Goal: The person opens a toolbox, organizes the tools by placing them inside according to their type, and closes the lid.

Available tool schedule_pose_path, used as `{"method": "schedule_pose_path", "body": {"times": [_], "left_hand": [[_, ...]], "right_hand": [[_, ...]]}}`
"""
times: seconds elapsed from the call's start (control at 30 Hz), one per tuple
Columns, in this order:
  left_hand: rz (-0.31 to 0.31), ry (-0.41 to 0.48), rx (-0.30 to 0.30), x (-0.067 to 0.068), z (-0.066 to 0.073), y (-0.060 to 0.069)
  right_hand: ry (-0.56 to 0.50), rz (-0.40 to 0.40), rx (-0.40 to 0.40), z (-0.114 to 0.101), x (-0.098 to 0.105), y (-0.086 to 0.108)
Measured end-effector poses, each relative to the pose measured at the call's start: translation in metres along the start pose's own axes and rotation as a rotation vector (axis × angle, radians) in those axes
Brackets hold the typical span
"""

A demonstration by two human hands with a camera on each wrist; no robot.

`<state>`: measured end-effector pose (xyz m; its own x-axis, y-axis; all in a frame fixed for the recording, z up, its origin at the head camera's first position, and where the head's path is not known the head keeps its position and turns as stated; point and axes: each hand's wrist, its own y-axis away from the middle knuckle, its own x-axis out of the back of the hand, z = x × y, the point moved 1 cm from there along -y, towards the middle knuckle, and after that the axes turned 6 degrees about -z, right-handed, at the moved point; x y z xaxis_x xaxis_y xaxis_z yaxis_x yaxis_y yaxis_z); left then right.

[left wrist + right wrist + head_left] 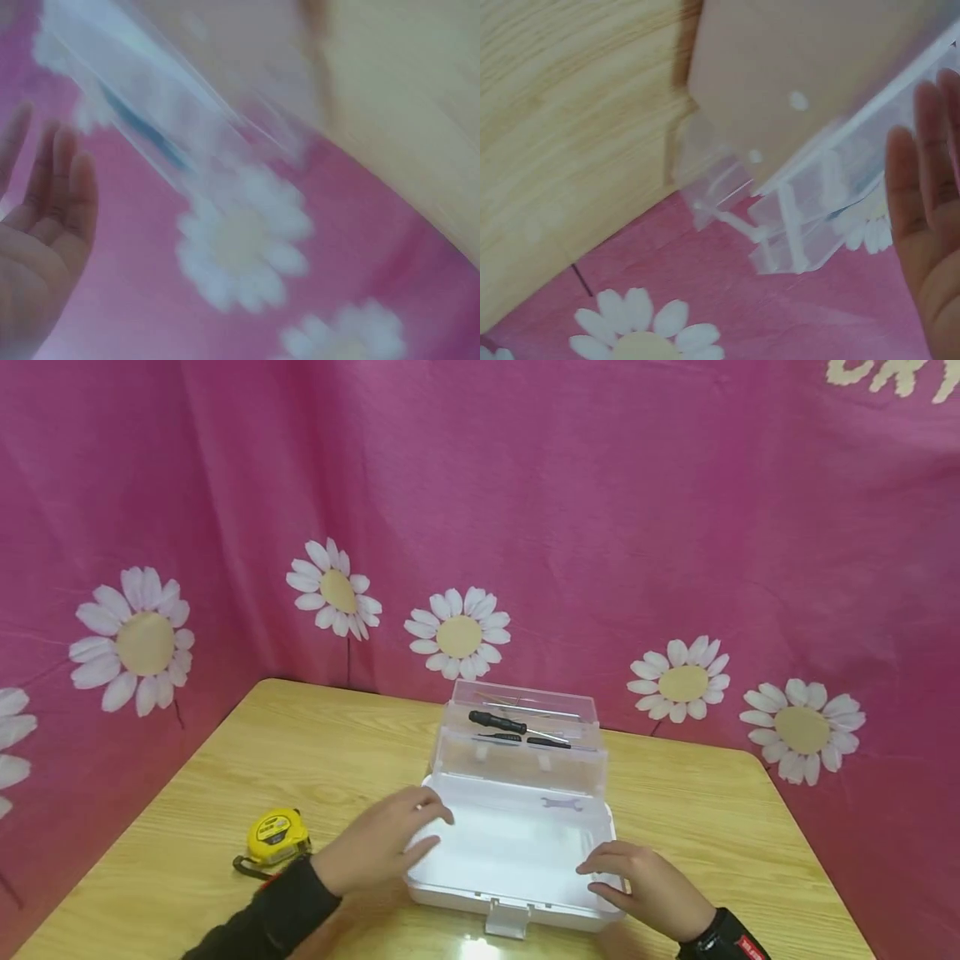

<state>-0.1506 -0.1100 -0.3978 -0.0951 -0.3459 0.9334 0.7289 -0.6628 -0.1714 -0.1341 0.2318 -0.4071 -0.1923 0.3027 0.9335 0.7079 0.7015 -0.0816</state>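
Observation:
A white toolbox (pixel 510 852) stands with its lid up and clear trays (pixel 525 760) raised at its back. In the trays lie a black-handled screwdriver (pixel 498 722) and other slim tools. A wrench shape (pixel 562 803) shows at the back of the white base. My left hand (pixel 382 843) is at the box's left rim, fingers loosely bent, holding nothing. At the right rim is my right hand (pixel 648 885), also with nothing in it; whether it touches the rim I cannot tell. Both wrist views show relaxed fingers, the left wrist view blurred.
A yellow tape measure (pixel 277 837) with a black strap lies on the wooden table (pixel 345 735), left of my left forearm. The box's front latch (pixel 507 918) hangs down toward me. Behind the table hangs a pink curtain (pixel 570 552) with daisies.

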Motion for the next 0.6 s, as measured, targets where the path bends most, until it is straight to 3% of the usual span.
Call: {"method": "schedule_pose_path", "body": {"times": [0.13, 0.27, 0.4, 0.47, 0.6], "left_hand": [[-0.021, -0.023, 0.2, 0.024, -0.045, 0.017], [-0.078, -0.009, 0.346, 0.029, -0.086, 0.041], [-0.117, 0.007, 0.404, 0.023, -0.112, 0.064], [-0.124, 0.012, 0.408, 0.019, -0.121, 0.072], [-0.145, 0.023, 0.417, 0.016, -0.132, 0.084]], "right_hand": [[0.036, 0.116, 0.031, 0.007, -0.007, 0.004], [0.035, 0.225, -0.028, 0.018, -0.018, 0.003], [0.02, 0.361, -0.093, 0.027, -0.033, 0.004], [0.016, 0.424, -0.059, 0.029, -0.043, 0.006], [0.045, 0.44, 0.064, 0.029, -0.059, 0.013]]}}
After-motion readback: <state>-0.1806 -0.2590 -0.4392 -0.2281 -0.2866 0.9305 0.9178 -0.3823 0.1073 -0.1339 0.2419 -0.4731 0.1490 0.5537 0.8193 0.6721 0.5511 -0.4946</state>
